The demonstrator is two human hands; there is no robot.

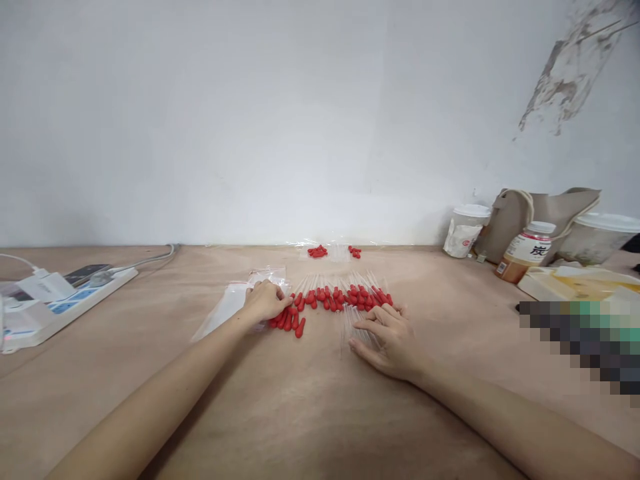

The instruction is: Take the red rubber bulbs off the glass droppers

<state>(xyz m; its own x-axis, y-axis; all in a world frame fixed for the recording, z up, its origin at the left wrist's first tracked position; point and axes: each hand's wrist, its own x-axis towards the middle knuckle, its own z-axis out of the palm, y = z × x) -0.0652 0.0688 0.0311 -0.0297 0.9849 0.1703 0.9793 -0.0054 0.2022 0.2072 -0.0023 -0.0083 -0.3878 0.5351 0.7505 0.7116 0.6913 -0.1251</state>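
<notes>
Your left hand (pixel 265 301) lies knuckles-up with the fingers curled down, the fingertips touching the red bulbs at the left end of a row of clear glass droppers with red rubber bulbs (pixel 345 297); you cannot tell from here whether it pinches one or only rests on them. Your right hand (pixel 387 340) lies palm-down just in front of the row's right half, fingers loosely bent over a small bunch of thin clear glass tubes (pixel 350 319). Its grip cannot be made out either. The droppers sit side by side in the middle of the brown paper-covered table (pixel 310 413), bulbs towards you, with a few more bunched loosely under your left fingers. A clear flat plastic bag (pixel 223 308) lies beneath and to the left of your left hand. Further back, near the white wall (pixel 250 120), a small clear packet of red bulbs (pixel 325 251) rests on the table. Well off to your left is a white power strip (pixel 75 301) with a white plug-in charger (pixel 45 285) on it. Off to your right stand a white lidded paper cup (pixel 465 230), a beige cloth bag (pixel 545 210) and a white-capped jar of brown contents (pixel 527 253).
</notes>
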